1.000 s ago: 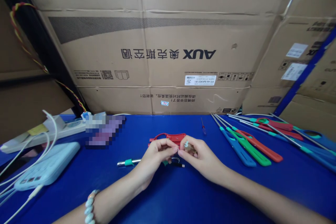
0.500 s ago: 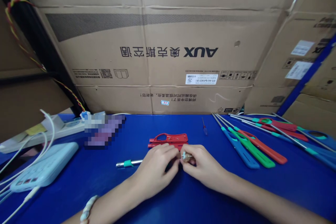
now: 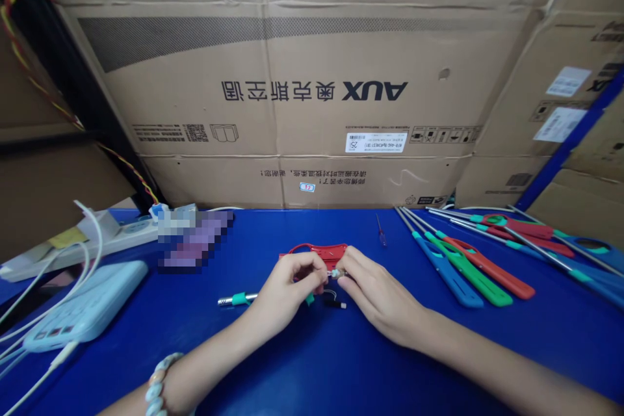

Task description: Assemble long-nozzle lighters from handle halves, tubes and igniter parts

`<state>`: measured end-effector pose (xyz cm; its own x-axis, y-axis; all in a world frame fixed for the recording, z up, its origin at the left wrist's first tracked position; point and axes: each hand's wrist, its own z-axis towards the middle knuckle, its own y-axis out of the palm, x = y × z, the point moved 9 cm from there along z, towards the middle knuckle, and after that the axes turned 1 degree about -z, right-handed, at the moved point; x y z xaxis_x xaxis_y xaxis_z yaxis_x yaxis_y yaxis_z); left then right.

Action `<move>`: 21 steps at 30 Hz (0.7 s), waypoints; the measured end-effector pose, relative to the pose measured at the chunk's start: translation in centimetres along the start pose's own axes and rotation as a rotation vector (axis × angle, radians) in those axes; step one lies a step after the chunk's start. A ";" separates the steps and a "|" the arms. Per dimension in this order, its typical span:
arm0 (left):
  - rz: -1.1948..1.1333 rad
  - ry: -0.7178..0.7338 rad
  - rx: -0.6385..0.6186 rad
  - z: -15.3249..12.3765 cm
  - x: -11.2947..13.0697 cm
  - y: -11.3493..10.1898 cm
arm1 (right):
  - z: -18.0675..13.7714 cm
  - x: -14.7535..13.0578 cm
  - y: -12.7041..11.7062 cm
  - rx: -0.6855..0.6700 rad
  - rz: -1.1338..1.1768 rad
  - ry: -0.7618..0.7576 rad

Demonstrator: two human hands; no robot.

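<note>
In front of the red lighter handle halves (image 3: 322, 252), my two hands meet fingertip to fingertip. My right hand (image 3: 383, 299) is closed on a small valve-like part (image 3: 336, 273), with a pale green fitting showing at its end. My left hand (image 3: 292, 286) is pinched against that end; what lies between its fingertips is too small to make out. Below the fingers a black piece (image 3: 334, 303) with a thin wire and a light tip rests on the blue table. A metal lighter tube (image 3: 227, 301) with a green collar lies partly hidden behind my left hand.
A small screwdriver (image 3: 381, 235) lies behind my right hand. Assembled long lighters in blue (image 3: 451, 276), green (image 3: 478, 273) and orange (image 3: 497, 270) fan out at right, more beyond. A light-blue power bank (image 3: 88, 305) with cables and a power strip (image 3: 121, 240) occupy the left.
My left hand has shifted slightly up and left, exposing the black piece and wire. My right hand has turned the small part so its green end faces the left fingertips.
</note>
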<state>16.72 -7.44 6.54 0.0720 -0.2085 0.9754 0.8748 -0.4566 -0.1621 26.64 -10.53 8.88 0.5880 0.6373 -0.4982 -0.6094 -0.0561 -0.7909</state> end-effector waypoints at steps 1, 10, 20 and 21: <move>-0.011 -0.001 -0.002 0.0 0.0 0.1 | 0.0 0.0 0.0 0.005 -0.020 -0.002; 0.190 0.085 -0.025 -0.2 1.3 0.2 | 0.0 0.5 0.5 -0.008 -0.077 -0.015; 0.589 0.269 -0.075 -0.6 3.1 1.0 | -0.2 1.1 1.7 -0.050 -0.139 -0.055; 0.605 0.279 -0.080 -0.7 3.0 1.1 | -0.2 1.2 1.9 -0.052 -0.135 -0.057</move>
<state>17.54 -9.17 9.24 0.4030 -0.6585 0.6356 0.6800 -0.2493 -0.6895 26.32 -10.08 6.75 0.6308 0.6842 -0.3659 -0.4975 -0.0052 -0.8675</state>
